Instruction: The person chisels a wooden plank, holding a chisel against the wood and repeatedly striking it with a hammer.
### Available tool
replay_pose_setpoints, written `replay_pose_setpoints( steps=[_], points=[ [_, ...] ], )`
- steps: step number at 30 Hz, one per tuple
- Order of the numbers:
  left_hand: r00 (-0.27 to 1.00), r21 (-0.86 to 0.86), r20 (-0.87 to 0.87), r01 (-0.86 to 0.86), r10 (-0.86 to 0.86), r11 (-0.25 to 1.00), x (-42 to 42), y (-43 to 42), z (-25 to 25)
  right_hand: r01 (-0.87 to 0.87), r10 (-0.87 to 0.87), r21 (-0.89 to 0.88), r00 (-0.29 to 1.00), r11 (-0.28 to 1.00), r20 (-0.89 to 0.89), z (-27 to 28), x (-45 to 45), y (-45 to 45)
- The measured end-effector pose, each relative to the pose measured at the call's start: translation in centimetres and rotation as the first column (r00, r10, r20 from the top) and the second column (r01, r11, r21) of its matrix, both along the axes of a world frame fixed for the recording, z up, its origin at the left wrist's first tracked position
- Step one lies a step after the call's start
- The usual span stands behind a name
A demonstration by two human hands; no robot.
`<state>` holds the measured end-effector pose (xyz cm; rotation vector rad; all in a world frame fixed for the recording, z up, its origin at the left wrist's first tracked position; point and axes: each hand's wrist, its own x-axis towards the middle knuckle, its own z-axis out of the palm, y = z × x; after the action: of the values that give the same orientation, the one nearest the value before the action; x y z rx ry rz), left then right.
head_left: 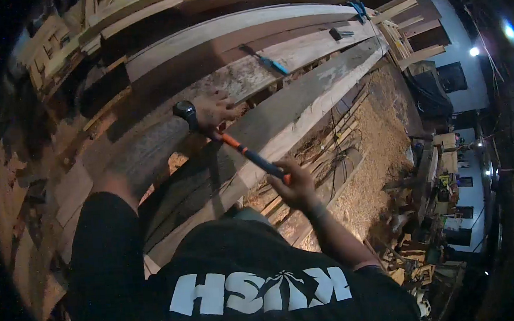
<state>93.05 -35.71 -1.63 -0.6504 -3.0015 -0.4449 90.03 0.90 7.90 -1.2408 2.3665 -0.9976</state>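
The right hand (pixel 297 184) was closed around the dark grip of a long tool with an orange and black handle (pixel 251 155), its fingers wrapped together on it. The tool slanted up and leftward in the view over a long, thick wooden beam with a dark, weathered face and a paler edge (pixel 284 120), its orange part toward the left hand (pixel 214 109). The tool's far end lay just beside that hand (too dim and small there to make out its shape, or whether it touched the beam).

The left hand, with a round black wristwatch (pixel 186 113) at its wrist, was palm down over the timber, its fingers spread apart; whether they pressed on anything could not be told.

Beyond the beam, a slim tool with a bright blue handle (pixel 273 65) lay on a pale, rough plank (pixel 246 79), and a small dark block-shaped object (pixel 336 34) sat farther along it. Pale wooden strips (pixel 400 43) were piled past the planks' far end. Tan sawdust (pixel 384 123) covered the ground on the right, near some thin dark strands (pixel 340 155). The person wore a black T-shirt with white lettering (pixel 259 291).
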Motion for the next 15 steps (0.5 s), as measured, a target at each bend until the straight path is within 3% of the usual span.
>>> replay_pose_setpoints(
  steps=[2,4,5,8,11,13,15],
  points=[
    [0.994,-0.113,0.002,0.109,-0.109,0.988,-2.8,-1.1,-3.1,0.0,0.001,-0.043,1.0,0.999,0.027,-0.4,-0.5,-0.5],
    [0.97,-0.178,0.027,0.241,-0.24,0.954,-3.9,-1.3,-3.8,-0.068,0.058,-0.215,0.997,0.974,-0.053,-0.2,-1.1,-0.9],
    [0.96,-0.001,0.111,0.257,-0.256,0.966,-3.7,-1.7,-3.8,-0.065,0.107,-0.298,0.986,0.952,0.128,0.1,-1.2,-1.0],
    [0.956,0.139,0.07,0.274,-0.285,0.952,-3.8,-1.9,-5.8,-0.084,0.418,-0.691,0.846,0.718,0.331,-1.1,-2.5,-2.8],
    [0.968,-0.034,0.089,0.24,-0.236,0.97,-3.5,-1.3,-2.5,-0.333,0.657,-0.727,0.725,0.6,0.21,-0.4,-4.7,-4.5],
    [0.962,0.011,0.132,0.239,-0.238,0.971,-3.8,-1.4,-1.9,-0.452,0.705,-0.697,0.701,0.557,0.108,0.9,-5.6,-6.0],
    [0.962,0.035,0.156,0.22,-0.223,0.975,-4.0,-1.6,-1.5,-0.458,0.714,-0.681,0.686,0.571,0.138,0.7,-5.9,-6.2]
  ],
)
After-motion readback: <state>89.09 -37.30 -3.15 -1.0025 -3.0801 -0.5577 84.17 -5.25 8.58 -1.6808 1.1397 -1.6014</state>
